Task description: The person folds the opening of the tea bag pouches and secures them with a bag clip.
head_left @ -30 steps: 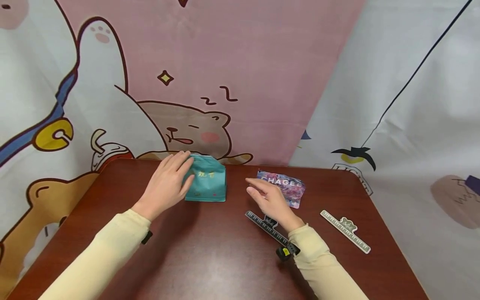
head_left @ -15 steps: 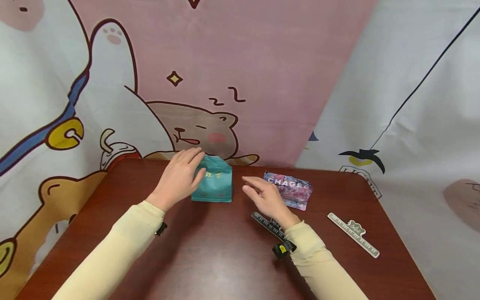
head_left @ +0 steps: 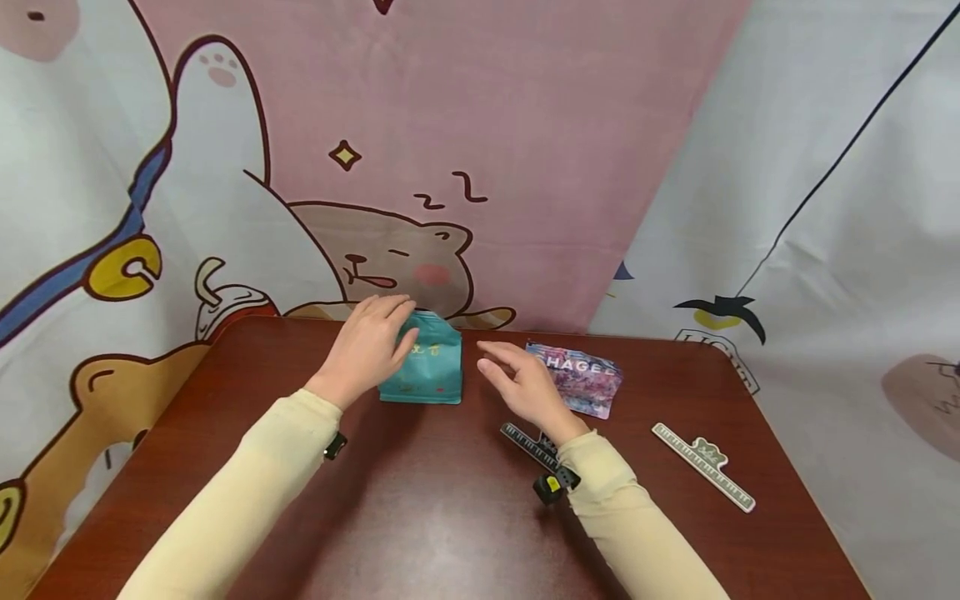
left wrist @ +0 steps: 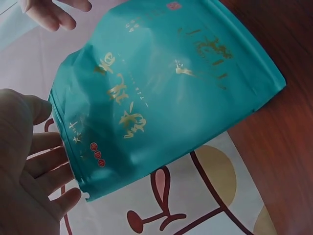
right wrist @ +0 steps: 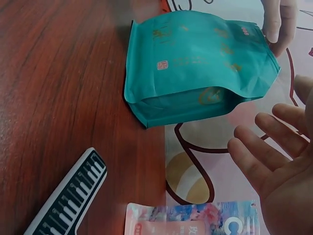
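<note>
Teal pouch (head_left: 424,367) stands upright on a wooden table (head_left: 420,508), steadied at its top corner by the left hand (head_left: 367,350)'s straight fingers, while the right hand (head_left: 525,387) hovers beside it, fingers spread, holding nothing.

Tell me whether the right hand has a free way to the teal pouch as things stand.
Probably yes. The right hand hovers open beside the teal pouch, with only bare table between them. The left hand rests on the pouch's far side, leaving the near side free.
</note>
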### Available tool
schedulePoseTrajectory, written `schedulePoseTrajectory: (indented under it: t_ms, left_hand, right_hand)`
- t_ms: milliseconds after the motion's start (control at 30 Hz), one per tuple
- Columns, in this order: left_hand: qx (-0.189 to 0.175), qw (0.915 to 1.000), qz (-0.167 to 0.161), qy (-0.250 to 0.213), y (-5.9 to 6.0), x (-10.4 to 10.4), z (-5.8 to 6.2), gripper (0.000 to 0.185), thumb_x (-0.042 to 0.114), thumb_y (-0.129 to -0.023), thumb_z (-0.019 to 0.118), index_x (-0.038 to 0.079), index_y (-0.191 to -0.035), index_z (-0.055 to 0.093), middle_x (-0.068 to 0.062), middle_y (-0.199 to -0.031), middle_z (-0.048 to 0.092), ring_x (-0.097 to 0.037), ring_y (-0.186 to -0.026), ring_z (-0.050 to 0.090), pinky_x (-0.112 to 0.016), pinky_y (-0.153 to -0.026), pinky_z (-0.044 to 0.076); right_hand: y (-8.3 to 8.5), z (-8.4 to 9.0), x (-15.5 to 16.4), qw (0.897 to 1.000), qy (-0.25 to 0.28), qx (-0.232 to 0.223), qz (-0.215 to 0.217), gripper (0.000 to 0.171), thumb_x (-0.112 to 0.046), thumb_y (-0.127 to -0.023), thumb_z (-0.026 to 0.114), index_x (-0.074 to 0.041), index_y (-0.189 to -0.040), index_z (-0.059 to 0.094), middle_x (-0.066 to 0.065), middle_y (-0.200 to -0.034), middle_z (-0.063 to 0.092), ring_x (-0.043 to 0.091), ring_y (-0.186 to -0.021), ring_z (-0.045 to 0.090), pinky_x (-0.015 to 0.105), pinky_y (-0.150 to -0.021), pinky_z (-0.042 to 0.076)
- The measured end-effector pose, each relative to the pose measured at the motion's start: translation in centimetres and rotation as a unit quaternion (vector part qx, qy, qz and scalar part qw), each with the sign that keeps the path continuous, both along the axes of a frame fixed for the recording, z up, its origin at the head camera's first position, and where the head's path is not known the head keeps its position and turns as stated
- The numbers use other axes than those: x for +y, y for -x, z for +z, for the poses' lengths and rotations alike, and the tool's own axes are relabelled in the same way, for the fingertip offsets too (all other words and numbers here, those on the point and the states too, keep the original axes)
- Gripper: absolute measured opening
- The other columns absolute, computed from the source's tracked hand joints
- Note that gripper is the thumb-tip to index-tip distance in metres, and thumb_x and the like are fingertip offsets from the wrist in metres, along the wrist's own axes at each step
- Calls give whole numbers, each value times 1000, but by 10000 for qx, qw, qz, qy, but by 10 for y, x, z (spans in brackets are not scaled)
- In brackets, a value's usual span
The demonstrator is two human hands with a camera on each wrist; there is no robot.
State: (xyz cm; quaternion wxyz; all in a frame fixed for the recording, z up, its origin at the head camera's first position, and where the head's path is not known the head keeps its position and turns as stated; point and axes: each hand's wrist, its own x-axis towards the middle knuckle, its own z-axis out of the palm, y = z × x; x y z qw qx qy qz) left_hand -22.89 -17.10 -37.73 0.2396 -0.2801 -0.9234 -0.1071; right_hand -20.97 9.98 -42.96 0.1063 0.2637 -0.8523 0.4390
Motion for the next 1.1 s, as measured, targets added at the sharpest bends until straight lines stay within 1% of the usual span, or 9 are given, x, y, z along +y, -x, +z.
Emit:
schedulePoseTrajectory:
  t_ms: [100,267,433,600,733,833,933,1100]
  left_hand:
    - [-28,10000,-2,-71,4,2,0,40,21,-101,65,-4,-132,66,-21,-132,67,-37,-125,61,-55,-113,40]
    - [-76,9997,26,-214,9,4,-3,37,21,-101,65,-3,-128,68,-20,-128,69,-36,-123,63,-55,-113,40]
    - [-71,9996,24,-265,14,9,-6,34,22,-100,68,-3,-124,70,-18,-122,72,-35,-117,65,-54,-112,41]
    - [-38,9997,-34,-259,17,14,-9,33,22,-99,71,-2,-121,72,-17,-117,73,-34,-113,67,-53,-108,44]
    - [-65,9995,-52,-307,17,15,-10,33,23,-97,73,-1,-120,72,-16,-115,74,-34,-112,67,-53,-106,45]
    - [-98,9994,-27,-333,18,15,-12,34,24,-96,75,-1,-120,72,-16,-115,74,-34,-111,66,-53,-105,45]
    - [-108,9993,-34,-368,20,15,-14,34,24,-96,76,-1,-120,72,-15,-114,74,-33,-111,66,-52,-105,46]
    - [-34,9991,-1,-432,22,15,-18,33,24,-96,76,0,-118,72,-15,-112,74,-33,-110,66,-52,-104,45]
  right_hand:
    - [3,1,-2,10000,24,-60,-11,37,-18,-103,64,-6,-137,67,13,-137,67,30,-121,67,47,-97,56]
    - [7,-1,-10,9996,156,-214,55,38,-19,-104,64,-6,-139,66,13,-139,65,30,-124,65,47,-99,55]
    - [11,-3,-17,9996,222,-122,80,38,-18,-103,65,-3,-138,66,15,-137,66,32,-124,65,47,-98,56]
    - [15,-4,-20,9991,368,-194,57,38,-17,-104,64,0,-138,65,16,-137,66,32,-122,66,45,-95,57]
    - [18,-3,-23,9987,381,-347,7,38,-18,-104,63,-2,-139,64,16,-139,64,32,-121,66,46,-95,57]
    - [19,-3,-25,9989,321,-334,-34,39,-18,-104,64,-2,-139,64,17,-140,63,33,-122,65,47,-95,57]
    - [22,-3,-27,9991,323,-257,-85,39,-17,-103,65,0,-138,64,18,-138,64,34,-123,64,48,-94,57]
    - [27,-2,-30,9991,307,-265,-117,38,-16,-103,65,1,-137,64,18,-135,65,34,-123,64,48,-94,57]
